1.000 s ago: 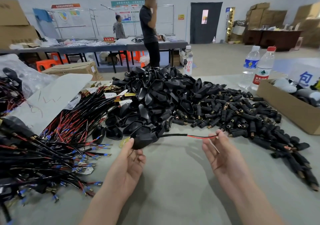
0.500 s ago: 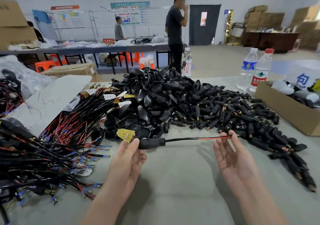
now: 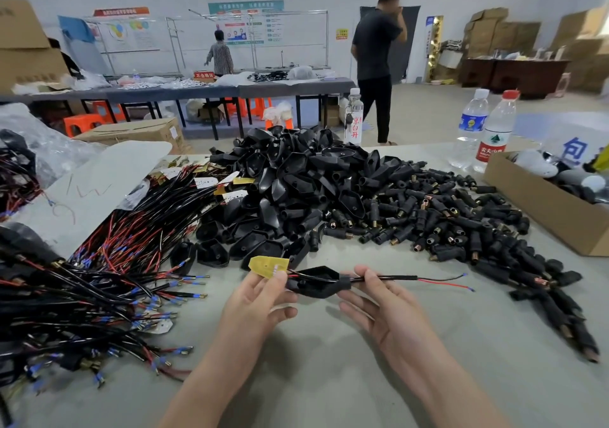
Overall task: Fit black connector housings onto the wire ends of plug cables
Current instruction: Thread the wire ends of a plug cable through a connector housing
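housing (image 3: 318,285): one, left hand (image 3: 257,305) holds; cable (image 3: 395,277): one, right hand (image 3: 392,315) holds

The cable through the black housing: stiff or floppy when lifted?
Probably stiff: the sheathed cable juts straight past the right hand unsupported. Its red and black wire ends curve, so likely floppier. Probably light; a pinch holds it.

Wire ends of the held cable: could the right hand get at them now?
Probably yes: the wire ends lie free just beyond the right hand, nothing over them, though it would have to release the cable.
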